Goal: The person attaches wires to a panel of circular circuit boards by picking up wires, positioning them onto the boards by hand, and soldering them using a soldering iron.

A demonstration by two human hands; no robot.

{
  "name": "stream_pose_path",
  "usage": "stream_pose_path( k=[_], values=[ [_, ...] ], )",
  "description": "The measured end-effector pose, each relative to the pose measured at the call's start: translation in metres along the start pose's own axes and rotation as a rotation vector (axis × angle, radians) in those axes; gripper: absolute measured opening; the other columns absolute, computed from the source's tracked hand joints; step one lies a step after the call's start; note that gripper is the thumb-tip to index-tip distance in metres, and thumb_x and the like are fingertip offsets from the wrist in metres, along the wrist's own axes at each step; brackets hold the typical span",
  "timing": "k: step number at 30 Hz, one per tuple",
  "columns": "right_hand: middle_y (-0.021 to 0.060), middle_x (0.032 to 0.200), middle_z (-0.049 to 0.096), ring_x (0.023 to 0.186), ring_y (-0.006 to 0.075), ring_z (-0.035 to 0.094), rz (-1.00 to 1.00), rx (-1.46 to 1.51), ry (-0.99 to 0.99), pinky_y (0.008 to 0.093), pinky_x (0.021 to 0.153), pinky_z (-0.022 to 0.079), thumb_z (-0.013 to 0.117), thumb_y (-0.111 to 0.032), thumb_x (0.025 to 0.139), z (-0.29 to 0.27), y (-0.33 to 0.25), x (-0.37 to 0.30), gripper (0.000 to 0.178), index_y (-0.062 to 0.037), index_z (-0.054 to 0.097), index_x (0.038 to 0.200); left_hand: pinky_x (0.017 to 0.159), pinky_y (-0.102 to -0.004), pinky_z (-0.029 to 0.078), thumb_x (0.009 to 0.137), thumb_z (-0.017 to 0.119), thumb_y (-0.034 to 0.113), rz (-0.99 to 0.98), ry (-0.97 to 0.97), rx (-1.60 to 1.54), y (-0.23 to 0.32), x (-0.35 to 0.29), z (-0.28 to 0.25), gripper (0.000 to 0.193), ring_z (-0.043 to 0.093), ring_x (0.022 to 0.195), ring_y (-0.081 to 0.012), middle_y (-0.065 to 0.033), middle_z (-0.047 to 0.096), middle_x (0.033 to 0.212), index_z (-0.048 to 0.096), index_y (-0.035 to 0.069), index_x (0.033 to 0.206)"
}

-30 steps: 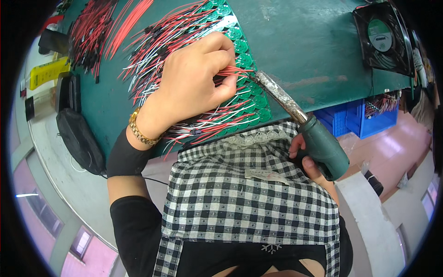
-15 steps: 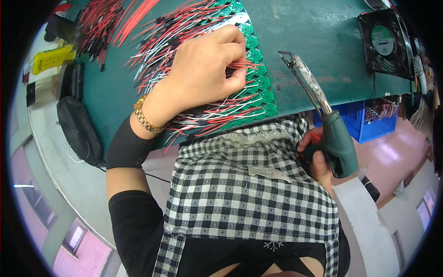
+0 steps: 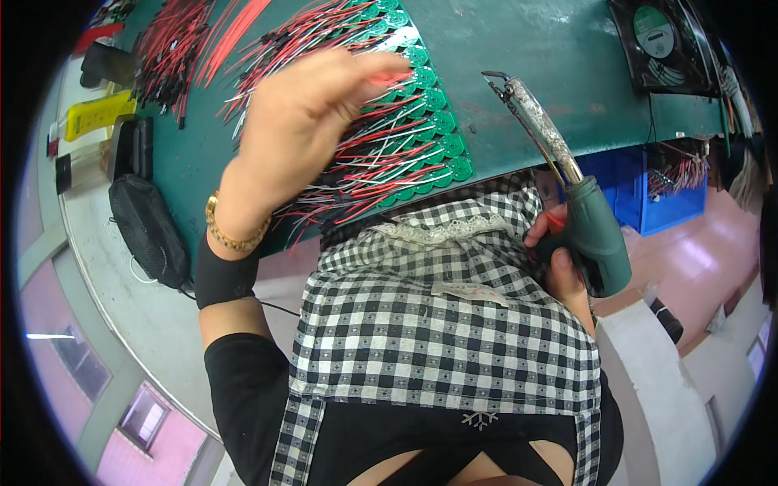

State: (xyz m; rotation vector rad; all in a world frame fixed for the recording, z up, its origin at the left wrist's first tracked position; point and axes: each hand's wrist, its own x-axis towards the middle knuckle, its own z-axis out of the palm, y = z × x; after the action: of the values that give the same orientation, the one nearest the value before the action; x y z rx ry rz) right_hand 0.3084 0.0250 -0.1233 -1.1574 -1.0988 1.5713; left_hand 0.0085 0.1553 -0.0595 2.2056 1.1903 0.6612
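Left hand (image 3: 296,125) leftward; boards (image 3: 442,122) at right

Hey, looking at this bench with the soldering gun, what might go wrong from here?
If hot, the soldering gun in the right hand could burn the left hand should they meet. The crowded red and white wires might snag on the left hand, tugging the green boards they lie across.

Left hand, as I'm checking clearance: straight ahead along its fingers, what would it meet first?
The left hand would likely meet the green circuit boards first, though depth there is unclear.
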Motion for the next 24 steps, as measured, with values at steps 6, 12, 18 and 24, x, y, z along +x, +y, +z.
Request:
stream_pose_path(
  k=[6,12,18,24],
  values=[
    [0.0066,0.085,0.057,0.074,0.0142,0.055,0.014,-0.106,-0.130,0.0269,0.067,0.045,0.064,-0.035,0.081,-0.010,-0.008,0.000,0.045,0.0002,0.055,0.107,0.050,-0.0202,0.041,0.079,0.068,0.002,-0.157,0.053,-0.009,0.001,-0.015,0.032,0.009,0.052,0.057,-0.0069,-0.0030,0.059,0.074,0.063,0.002,0.086],
    [0.0063,0.085,0.058,0.075,0.0140,0.056,0.061,-0.065,-0.131,0.0262,0.068,0.046,0.065,-0.033,0.080,0.002,-0.004,-0.002,0.043,0.0008,0.055,0.105,0.046,-0.0198,0.038,0.074,0.069,0.002,-0.096,0.104,0.037,-0.008,-0.017,0.037,0.009,0.048,0.053,-0.0061,-0.0023,0.057,0.071,0.063,0.002,0.081],
    [0.0069,0.084,0.058,0.074,0.0142,0.056,0.084,-0.120,-0.104,0.0268,0.066,0.046,0.063,-0.034,0.081,0.007,-0.004,-0.003,0.042,0.0016,0.056,0.102,0.047,-0.0206,0.041,0.073,0.069,0.002,-0.021,0.141,0.030,-0.014,-0.016,0.044,0.008,0.051,0.055,-0.0079,-0.0018,0.056,0.071,0.063,0.002,0.079],
    [0.0063,0.081,0.058,0.072,0.0143,0.056,0.102,-0.142,-0.121,0.0267,0.064,0.046,0.063,-0.039,0.081,0.015,-0.011,0.004,0.044,0.0014,0.057,0.098,0.048,-0.0219,0.044,0.070,0.069,0.003,-0.073,0.120,0.098,-0.015,-0.018,0.046,0.008,0.055,0.056,-0.0104,-0.0026,0.057,0.071,0.063,0.002,0.076]
  ],
)
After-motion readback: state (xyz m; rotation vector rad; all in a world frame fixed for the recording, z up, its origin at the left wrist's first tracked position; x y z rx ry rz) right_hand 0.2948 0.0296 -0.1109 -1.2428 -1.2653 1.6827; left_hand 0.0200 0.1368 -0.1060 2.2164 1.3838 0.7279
